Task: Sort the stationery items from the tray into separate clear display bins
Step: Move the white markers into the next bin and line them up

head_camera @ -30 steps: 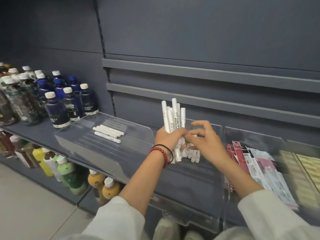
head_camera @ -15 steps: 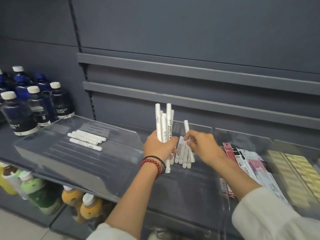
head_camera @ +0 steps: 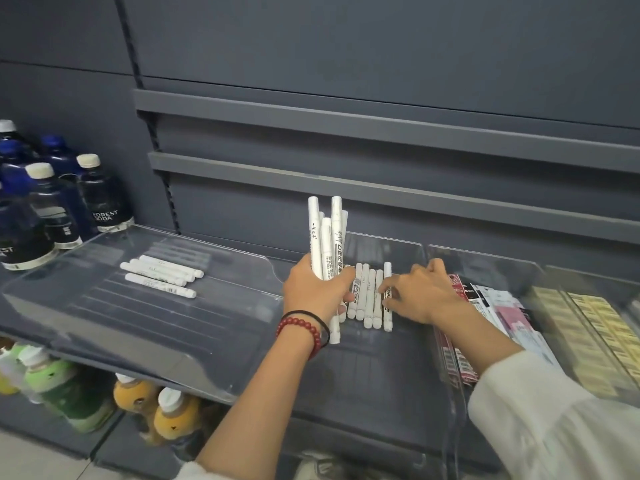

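Observation:
My left hand (head_camera: 317, 292) grips an upright bundle of white markers (head_camera: 327, 244) over the middle clear bin (head_camera: 374, 362). A row of several white markers (head_camera: 370, 299) lies flat in that bin, just right of the bundle. My right hand (head_camera: 420, 294) rests on the row's right end, its fingertips on the outermost marker (head_camera: 387, 299). The left clear bin (head_camera: 104, 317) holds several more white markers (head_camera: 161, 277) lying flat. Packaged pens in red, black and pink wrappers (head_camera: 485, 317) fill the bin to the right.
Dark soda bottles (head_camera: 100, 195) stand on the shelf at far left. Yellowish boxed items (head_camera: 588, 330) lie in the far right bin. Juice bottles (head_camera: 173, 417) sit on the lower shelf. Grey shelf rails run along the back wall.
My right hand has set its marker down at the row's right end and now rests on it. My left hand keeps hold of the bundle. The camera panned right.

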A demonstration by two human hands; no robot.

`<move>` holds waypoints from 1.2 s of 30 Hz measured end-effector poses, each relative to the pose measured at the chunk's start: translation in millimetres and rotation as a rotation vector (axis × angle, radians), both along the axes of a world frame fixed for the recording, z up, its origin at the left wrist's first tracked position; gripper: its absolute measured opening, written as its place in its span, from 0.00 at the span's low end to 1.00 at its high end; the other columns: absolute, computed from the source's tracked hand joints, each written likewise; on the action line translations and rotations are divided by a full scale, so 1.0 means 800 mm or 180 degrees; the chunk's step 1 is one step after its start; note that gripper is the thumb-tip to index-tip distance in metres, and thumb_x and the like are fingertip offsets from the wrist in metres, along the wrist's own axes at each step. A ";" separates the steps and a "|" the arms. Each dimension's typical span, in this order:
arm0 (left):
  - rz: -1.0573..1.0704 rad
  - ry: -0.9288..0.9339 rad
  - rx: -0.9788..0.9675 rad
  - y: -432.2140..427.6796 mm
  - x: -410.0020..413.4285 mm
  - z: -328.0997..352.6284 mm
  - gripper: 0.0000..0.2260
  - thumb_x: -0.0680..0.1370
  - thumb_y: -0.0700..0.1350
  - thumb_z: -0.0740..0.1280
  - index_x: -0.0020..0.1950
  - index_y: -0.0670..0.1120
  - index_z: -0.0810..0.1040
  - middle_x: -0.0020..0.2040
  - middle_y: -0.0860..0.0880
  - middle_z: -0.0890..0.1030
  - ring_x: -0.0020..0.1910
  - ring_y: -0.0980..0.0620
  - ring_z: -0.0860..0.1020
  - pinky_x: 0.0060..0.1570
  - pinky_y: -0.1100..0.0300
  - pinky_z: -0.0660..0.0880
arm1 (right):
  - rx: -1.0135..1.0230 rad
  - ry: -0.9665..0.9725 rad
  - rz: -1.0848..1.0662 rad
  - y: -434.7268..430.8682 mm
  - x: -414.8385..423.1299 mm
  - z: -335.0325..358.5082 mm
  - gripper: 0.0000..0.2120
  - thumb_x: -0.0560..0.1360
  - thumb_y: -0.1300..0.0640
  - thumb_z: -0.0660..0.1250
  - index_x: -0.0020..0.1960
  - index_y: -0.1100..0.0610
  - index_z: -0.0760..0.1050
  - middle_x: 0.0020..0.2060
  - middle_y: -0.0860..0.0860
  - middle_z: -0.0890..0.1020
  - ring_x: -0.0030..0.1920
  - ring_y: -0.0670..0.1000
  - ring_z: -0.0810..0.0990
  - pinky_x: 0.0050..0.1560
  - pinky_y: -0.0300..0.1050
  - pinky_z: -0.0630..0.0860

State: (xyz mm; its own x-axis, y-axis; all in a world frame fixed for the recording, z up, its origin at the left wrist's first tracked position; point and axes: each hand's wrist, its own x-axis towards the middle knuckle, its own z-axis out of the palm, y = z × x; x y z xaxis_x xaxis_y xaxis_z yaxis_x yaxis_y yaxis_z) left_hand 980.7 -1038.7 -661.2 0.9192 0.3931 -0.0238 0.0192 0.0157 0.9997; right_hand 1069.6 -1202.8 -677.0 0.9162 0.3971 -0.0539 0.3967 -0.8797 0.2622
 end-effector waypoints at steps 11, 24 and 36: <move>0.0056 0.0073 -0.0552 0.013 0.001 0.001 0.04 0.73 0.40 0.71 0.46 0.44 0.80 0.39 0.47 0.81 0.35 0.51 0.78 0.32 0.61 0.78 | 0.1703 -0.0243 0.0148 -0.003 -0.024 0.000 0.14 0.79 0.40 0.57 0.62 0.40 0.73 0.50 0.37 0.81 0.57 0.44 0.74 0.63 0.50 0.55; -0.0049 0.0230 -0.0899 0.006 -0.008 0.010 0.08 0.71 0.39 0.73 0.47 0.39 0.78 0.43 0.36 0.82 0.38 0.39 0.83 0.30 0.57 0.79 | 0.4038 0.1208 0.0544 0.036 -0.063 0.029 0.07 0.78 0.52 0.66 0.56 0.48 0.79 0.40 0.44 0.86 0.42 0.45 0.84 0.38 0.30 0.75; -0.0032 0.0100 -0.1048 0.007 -0.011 0.018 0.12 0.69 0.41 0.75 0.49 0.38 0.78 0.43 0.38 0.82 0.46 0.41 0.83 0.34 0.52 0.82 | 0.4818 0.1649 0.0201 0.045 -0.065 0.035 0.08 0.77 0.56 0.68 0.56 0.55 0.77 0.47 0.45 0.84 0.45 0.41 0.83 0.43 0.37 0.78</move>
